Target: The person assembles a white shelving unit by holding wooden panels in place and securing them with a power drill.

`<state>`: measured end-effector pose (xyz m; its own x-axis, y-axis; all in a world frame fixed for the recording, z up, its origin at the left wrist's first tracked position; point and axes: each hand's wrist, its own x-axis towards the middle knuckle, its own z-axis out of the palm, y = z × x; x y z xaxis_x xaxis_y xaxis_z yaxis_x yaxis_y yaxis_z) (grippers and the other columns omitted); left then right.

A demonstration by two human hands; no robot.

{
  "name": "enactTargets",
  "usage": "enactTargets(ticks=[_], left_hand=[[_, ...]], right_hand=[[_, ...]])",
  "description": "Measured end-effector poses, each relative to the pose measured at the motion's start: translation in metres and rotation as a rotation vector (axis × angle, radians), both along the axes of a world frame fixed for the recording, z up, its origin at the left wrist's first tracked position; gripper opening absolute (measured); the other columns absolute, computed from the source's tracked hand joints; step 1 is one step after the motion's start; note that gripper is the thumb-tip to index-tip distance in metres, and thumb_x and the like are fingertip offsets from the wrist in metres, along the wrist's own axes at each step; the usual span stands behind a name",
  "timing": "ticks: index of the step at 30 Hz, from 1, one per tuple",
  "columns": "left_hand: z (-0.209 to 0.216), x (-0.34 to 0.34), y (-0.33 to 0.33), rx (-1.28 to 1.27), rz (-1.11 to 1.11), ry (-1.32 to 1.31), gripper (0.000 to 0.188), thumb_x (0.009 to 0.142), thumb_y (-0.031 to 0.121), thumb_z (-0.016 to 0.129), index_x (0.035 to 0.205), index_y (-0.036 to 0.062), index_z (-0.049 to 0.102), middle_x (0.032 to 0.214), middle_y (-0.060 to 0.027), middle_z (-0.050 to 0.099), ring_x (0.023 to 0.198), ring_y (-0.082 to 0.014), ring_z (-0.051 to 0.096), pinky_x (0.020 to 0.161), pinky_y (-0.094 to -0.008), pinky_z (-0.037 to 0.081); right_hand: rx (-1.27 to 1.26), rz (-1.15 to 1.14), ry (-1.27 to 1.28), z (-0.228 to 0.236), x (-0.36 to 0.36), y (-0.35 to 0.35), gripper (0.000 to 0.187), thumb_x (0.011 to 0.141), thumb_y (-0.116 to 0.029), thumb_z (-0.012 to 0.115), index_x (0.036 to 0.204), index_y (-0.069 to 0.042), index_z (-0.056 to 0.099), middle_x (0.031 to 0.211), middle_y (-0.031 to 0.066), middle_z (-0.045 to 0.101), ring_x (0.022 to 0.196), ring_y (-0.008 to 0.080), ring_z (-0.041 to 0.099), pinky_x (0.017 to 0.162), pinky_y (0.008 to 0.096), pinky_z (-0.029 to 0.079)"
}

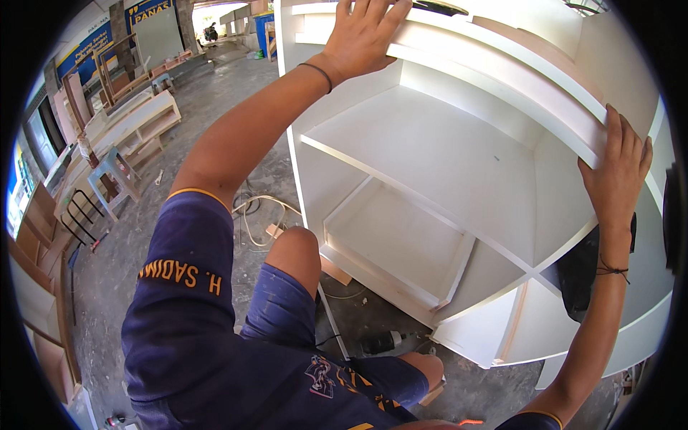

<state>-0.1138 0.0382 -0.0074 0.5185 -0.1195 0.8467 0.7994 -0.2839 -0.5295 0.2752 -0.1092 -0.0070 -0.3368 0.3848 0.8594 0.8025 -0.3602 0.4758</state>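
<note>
Going by the left hand [365,36] draped over the left part of the rail [502,72], palm down and loosely open rather than clenched, I'd say the step in hand is lining that rail up. It runs across the top front of the white cabinet [459,147], power tool [383,342] on the floor [107,315] below, and the right hand [616,168] is grasping the rail's right end. Next move probably calls for both hands pushing evenly so neither end tips, imo.
</note>
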Motion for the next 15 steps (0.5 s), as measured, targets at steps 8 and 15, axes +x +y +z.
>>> enactTargets(ticks=[8,15], left_hand=[[0.0015,-0.0005,-0.0029,-0.014,-0.017,0.011,0.068,0.074,0.019,0.065,0.135,0.0052,0.037,0.114,-0.0161,0.047,0.105,-0.0326,0.046,0.089,-0.0511,0.033],[0.0004,0.0021,-0.0033,-0.002,-0.022,-0.024,0.07,0.072,0.019,0.067,0.134,0.0066,0.038,0.113,-0.0157,0.048,0.105,-0.0328,0.047,0.089,-0.0505,0.033]], right_hand=[[0.009,0.011,-0.027,-0.0003,0.0043,0.0015,0.1,0.056,-0.014,0.087,0.141,-0.019,0.035,0.129,0.006,0.05,0.122,0.0235,0.046,0.112,0.0485,0.028],[0.022,0.019,-0.037,0.0002,0.0052,0.0016,0.101,0.055,-0.014,0.087,0.141,-0.019,0.034,0.129,0.0059,0.05,0.121,0.0238,0.046,0.112,0.0483,0.029]])
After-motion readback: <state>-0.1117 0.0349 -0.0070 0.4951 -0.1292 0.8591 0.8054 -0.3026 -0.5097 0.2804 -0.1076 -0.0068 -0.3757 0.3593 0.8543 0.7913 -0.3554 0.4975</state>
